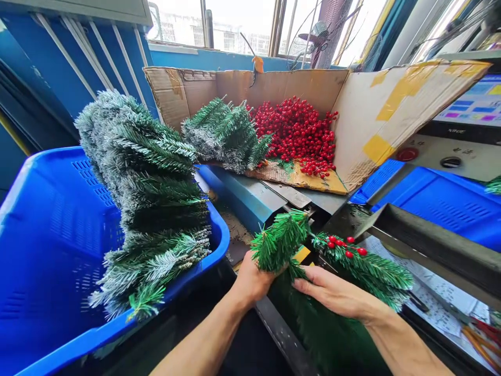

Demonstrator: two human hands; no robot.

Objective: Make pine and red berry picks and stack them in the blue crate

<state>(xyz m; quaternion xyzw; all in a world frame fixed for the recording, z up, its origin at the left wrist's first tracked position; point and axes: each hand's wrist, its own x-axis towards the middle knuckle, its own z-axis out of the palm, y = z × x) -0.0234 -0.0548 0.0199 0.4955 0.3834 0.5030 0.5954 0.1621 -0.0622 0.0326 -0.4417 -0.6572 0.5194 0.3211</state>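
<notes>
While left hand (254, 281) grips and right hand (332, 292) pinches it, green sprig (282, 236) between them

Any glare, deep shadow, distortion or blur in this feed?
Head view: the windows glare nearly white; below the left hand and right hand, detail sinks into dark; the blue basket looks stretched toward the frame's edge; the green sprig looks reasonably sharp.
</notes>
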